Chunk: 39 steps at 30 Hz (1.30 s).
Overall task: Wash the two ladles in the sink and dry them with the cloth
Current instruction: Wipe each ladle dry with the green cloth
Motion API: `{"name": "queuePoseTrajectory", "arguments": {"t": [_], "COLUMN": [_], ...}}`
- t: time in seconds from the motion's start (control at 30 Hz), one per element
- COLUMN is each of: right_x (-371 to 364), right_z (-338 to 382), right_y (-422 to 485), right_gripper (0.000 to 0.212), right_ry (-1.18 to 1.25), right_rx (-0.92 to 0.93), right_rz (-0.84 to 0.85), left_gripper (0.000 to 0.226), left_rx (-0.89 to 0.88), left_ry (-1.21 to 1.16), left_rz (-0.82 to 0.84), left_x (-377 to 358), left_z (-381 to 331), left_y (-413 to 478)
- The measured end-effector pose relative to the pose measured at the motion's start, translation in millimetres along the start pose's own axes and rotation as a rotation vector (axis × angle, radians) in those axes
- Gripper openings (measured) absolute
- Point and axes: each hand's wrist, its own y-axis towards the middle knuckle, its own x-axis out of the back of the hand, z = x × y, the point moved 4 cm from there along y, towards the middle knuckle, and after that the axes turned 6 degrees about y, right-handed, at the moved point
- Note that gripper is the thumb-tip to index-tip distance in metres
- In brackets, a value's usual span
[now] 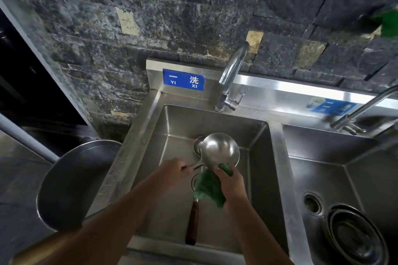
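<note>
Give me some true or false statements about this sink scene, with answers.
The left hand grips the big ladle by its handle. True.
The right hand presses a cloth against that ladle. True.
The cloth is blue. False: it is green.
A second ladle lies in the left basin. True.
The stacked bowls sit in the left basin. False: the stacked bowls sit in the right basin.
Water streams from the faucet. False: the faucet shows no stream.

— What do you hold?
— My left hand [175, 171] grips the round steel ladle [219, 150] by its handle; my right hand [232, 183] holds a green cloth [210, 188] against its bowl.
— The other?
— The wooden-handled ladle [192, 225] lies in the steel sink [258, 168].
</note>
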Motion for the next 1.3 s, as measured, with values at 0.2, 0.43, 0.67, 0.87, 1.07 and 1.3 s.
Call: {"name": "queuePoseTrajectory", "arguments": {"t": [0.2, 0.43, 0.67, 0.87, 1.07, 1.3], "right_x": [40, -3, -44, -24, -38, -36], "right_z": [44, 60, 49, 42, 62, 47], "right_y": [-3, 20, 30, 26, 32, 39], "right_gripper": [0.014, 0.045, 0.022, 0.05, 0.03, 0.028], "right_ry": [0.164, -0.637, -0.62, -1.651, -0.898, -1.315], "right_rx": [0.033, 0.436, 0.411, 0.592, 0.709, 0.492], "right_rz": [-0.031, 0.006, 0.191, 0.241, 0.036, 0.273], "left_gripper": [0.036, 0.03, 0.028, 0.034, 0.028, 0.031], "left_rx": [-0.031, -0.159, -0.093, -0.122, -0.119, -0.03], "left_ry": [0.08, 0.138, 0.182, 0.222, 0.166, 0.241], "left_rz": [0.005, 0.03, -0.007, 0.016, -0.042, -0.102], "left_x": [12, 2, 3, 4, 0, 2], "left_z": [8, -14, 0, 9, -2, 11], "left_y": [-2, -9, -13, -26, -28, -29]}}
